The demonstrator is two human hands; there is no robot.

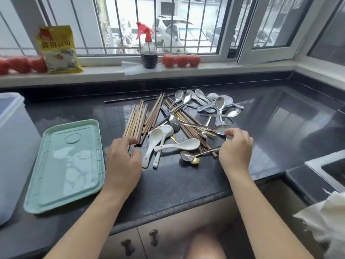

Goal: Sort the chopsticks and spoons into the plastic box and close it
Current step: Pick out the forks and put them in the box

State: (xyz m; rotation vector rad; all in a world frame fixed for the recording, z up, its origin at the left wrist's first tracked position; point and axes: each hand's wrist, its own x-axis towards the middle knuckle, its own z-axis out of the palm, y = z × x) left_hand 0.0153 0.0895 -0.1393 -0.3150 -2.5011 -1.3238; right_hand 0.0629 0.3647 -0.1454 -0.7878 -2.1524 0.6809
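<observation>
Two hands [123,161] [236,146] at chopsticks [135,121], spoons [220,105]

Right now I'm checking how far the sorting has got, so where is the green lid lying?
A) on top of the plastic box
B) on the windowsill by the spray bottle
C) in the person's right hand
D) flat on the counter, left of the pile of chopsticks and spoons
D: the green lid lies flat on the counter, left of the chopsticks, off the plastic box.
</observation>
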